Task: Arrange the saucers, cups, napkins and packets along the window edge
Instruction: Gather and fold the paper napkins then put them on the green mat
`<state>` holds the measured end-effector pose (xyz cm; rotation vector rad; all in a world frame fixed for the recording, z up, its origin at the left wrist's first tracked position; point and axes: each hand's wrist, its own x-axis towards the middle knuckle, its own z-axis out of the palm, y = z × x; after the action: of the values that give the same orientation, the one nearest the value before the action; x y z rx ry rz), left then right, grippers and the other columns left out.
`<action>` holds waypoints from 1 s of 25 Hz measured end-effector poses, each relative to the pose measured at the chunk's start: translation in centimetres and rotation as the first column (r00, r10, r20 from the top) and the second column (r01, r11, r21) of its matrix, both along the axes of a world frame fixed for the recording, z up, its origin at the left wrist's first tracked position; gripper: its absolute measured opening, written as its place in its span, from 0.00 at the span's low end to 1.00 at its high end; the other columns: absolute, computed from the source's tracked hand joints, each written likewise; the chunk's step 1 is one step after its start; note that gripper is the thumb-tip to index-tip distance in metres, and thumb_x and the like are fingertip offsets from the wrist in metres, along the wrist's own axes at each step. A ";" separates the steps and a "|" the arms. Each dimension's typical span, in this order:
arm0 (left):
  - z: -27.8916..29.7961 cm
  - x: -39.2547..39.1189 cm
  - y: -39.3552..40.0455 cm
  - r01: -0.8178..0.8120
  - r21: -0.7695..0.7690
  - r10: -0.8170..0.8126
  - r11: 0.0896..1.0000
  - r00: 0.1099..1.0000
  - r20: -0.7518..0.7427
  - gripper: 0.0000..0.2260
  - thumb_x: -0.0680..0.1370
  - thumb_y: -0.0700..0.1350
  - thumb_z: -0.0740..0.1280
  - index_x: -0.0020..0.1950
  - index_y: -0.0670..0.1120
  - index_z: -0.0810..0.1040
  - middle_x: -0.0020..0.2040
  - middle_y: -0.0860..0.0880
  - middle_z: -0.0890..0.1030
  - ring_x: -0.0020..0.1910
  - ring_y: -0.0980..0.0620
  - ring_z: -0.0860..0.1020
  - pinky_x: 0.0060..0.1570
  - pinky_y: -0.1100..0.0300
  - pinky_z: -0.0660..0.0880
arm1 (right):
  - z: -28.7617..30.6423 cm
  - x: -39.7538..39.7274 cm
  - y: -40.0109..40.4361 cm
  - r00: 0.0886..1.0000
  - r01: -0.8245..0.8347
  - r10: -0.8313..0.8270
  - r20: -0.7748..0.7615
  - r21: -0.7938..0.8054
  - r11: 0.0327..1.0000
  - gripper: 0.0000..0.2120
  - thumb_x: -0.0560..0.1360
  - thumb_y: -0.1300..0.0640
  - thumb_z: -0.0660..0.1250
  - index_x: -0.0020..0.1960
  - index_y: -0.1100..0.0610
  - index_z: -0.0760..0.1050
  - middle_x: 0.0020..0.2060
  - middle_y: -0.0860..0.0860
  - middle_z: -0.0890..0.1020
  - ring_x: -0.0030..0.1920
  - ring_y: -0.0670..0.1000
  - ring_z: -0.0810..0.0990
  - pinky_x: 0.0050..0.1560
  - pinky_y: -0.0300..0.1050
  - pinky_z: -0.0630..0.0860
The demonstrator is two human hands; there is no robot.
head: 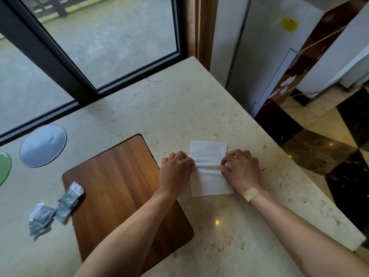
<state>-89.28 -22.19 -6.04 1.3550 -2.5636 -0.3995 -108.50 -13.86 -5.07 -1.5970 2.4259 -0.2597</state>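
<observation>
From the head view, a white napkin [209, 168] lies flat on the marble counter [179, 108] at about 3 o'clock, between both hands. The left hand [176, 169] pinches its left edge at a raised fold; the right hand [240, 169] pinches the right edge. Just left lies a wooden board [123, 186]. At 9 o'clock, grey packets [54, 210] overlap its corner. At 10 o'clock a white saucer [43, 145] sits beside a green saucer [4, 166].
</observation>
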 end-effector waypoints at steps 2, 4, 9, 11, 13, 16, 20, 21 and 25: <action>0.1 0.1 0.1 0.013 0.018 -0.013 1.000 1.000 -0.019 0.05 0.79 0.47 0.66 0.49 0.49 0.82 0.49 0.52 0.78 0.47 0.50 0.76 0.48 0.56 0.69 | 0.6 0.1 0.1 0.999 -0.003 0.005 0.039 -0.029 1.000 0.05 0.72 0.50 0.68 0.47 0.48 0.79 0.55 0.47 0.78 0.60 0.52 0.72 0.54 0.50 0.68; 0.4 0.3 0.2 0.003 0.060 0.001 0.998 0.998 -0.062 0.05 0.79 0.46 0.65 0.49 0.49 0.80 0.49 0.52 0.78 0.47 0.50 0.75 0.48 0.55 0.71 | 1.3 0.3 0.2 0.995 -0.001 0.010 0.100 -0.089 0.996 0.05 0.70 0.51 0.70 0.45 0.49 0.79 0.54 0.47 0.78 0.59 0.53 0.73 0.53 0.50 0.68; 2.6 1.7 0.9 0.039 0.235 0.040 0.971 0.946 -0.322 0.02 0.78 0.44 0.64 0.48 0.50 0.76 0.54 0.55 0.80 0.53 0.55 0.77 0.55 0.52 0.75 | 3.3 0.9 0.7 0.845 0.127 -0.039 0.533 -0.131 0.983 0.04 0.71 0.55 0.68 0.42 0.48 0.74 0.49 0.45 0.82 0.51 0.49 0.78 0.50 0.47 0.75; 4.4 2.7 1.4 0.021 0.436 0.183 0.900 0.889 -0.420 0.03 0.77 0.45 0.63 0.48 0.50 0.76 0.54 0.57 0.81 0.55 0.59 0.77 0.56 0.56 0.74 | 4.4 1.7 0.8 0.650 0.221 -0.094 0.754 -0.069 0.973 0.05 0.74 0.58 0.67 0.41 0.50 0.73 0.43 0.45 0.81 0.45 0.49 0.78 0.46 0.45 0.74; 6.2 4.1 1.8 0.020 0.594 0.326 0.804 0.822 -0.467 0.05 0.75 0.48 0.62 0.48 0.50 0.76 0.49 0.54 0.83 0.50 0.55 0.79 0.51 0.53 0.75 | 5.6 3.1 1.0 0.476 0.272 -0.084 0.876 -0.056 0.961 0.05 0.73 0.57 0.67 0.40 0.53 0.72 0.36 0.47 0.76 0.40 0.49 0.73 0.40 0.42 0.69; 7.5 6.8 2.3 0.020 0.631 0.380 0.775 0.783 -0.493 0.09 0.74 0.53 0.63 0.50 0.51 0.76 0.47 0.52 0.81 0.48 0.51 0.79 0.49 0.50 0.75 | 7.0 5.8 1.4 0.349 0.271 -0.068 0.935 -0.031 0.962 0.04 0.72 0.55 0.66 0.40 0.53 0.73 0.36 0.49 0.74 0.37 0.48 0.73 0.36 0.42 0.68; 8.2 12.0 3.5 0.144 0.769 0.485 0.623 0.700 -0.524 0.18 0.70 0.56 0.72 0.58 0.53 0.75 0.53 0.48 0.81 0.52 0.48 0.81 0.51 0.55 0.79 | 8.7 10.6 1.4 0.349 0.249 -0.070 0.934 -0.021 0.968 0.04 0.72 0.51 0.65 0.41 0.49 0.74 0.38 0.49 0.76 0.38 0.49 0.74 0.35 0.42 0.68; 8.3 13.3 3.8 0.157 0.785 0.502 0.599 0.690 -0.521 0.18 0.71 0.53 0.73 0.58 0.51 0.76 0.53 0.48 0.82 0.52 0.48 0.81 0.50 0.56 0.79 | 9.1 11.9 1.4 0.355 0.244 -0.065 0.933 -0.025 0.969 0.04 0.70 0.48 0.65 0.41 0.48 0.74 0.39 0.49 0.76 0.40 0.50 0.74 0.37 0.43 0.68; 9.4 19.5 5.1 0.128 0.776 0.554 0.617 0.629 -0.545 0.10 0.76 0.45 0.71 0.56 0.46 0.79 0.53 0.47 0.83 0.52 0.49 0.82 0.52 0.55 0.80 | 10.6 18.2 1.6 0.347 0.206 -0.030 0.938 -0.045 0.977 0.10 0.69 0.46 0.66 0.45 0.51 0.75 0.44 0.51 0.77 0.43 0.51 0.75 0.39 0.44 0.68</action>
<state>-69.81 -17.10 3.37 1.2766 -1.4447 -1.7415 -90.28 -12.29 5.52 -0.8258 1.5493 -1.0904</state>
